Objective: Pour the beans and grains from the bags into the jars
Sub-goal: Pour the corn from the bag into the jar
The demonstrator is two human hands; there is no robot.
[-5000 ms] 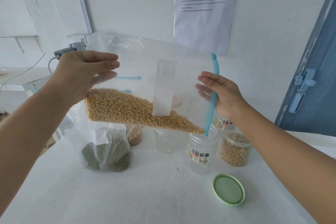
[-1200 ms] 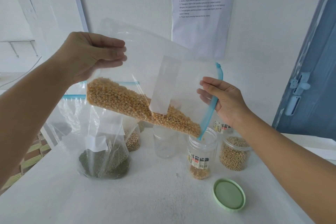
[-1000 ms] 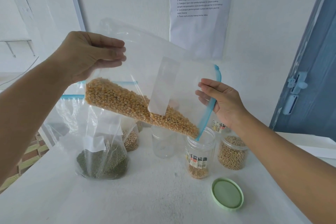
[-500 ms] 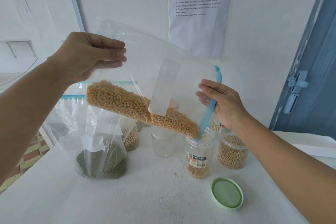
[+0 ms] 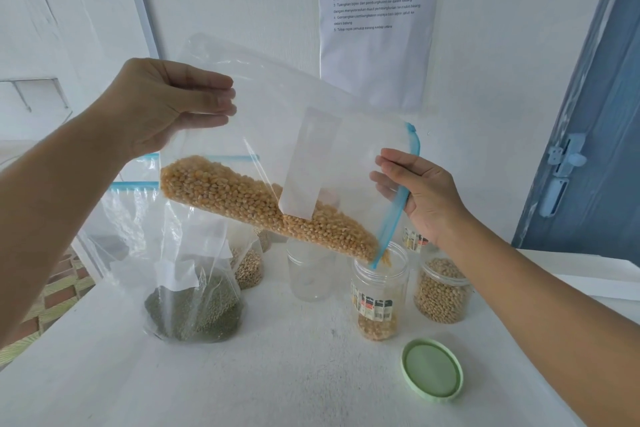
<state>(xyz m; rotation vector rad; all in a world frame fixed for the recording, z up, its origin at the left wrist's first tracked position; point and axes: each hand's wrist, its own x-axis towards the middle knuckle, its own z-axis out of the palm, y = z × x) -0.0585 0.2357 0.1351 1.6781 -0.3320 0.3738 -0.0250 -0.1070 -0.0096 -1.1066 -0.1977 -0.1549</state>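
Pouring underway: clear zip bag of yellow corn kernels is held tilted above the table, its blue zip mouth dipped low into the open labelled jar. Kernels are banked along the bag's lower edge; a shallow layer lies in the jar bottom, so the fill looks barely begun. Left hand pinches the bag's raised closed end, high left. Right hand grips the zip edge just above the jar. Hands well apart, both clamped on the bag. Next move, by judgement: raise the left end further to keep kernels running, hold the mouth inside the rim. Around: empty clear jar left of the target, filled jar of pale beans right, green lid near, bag of green beans left.
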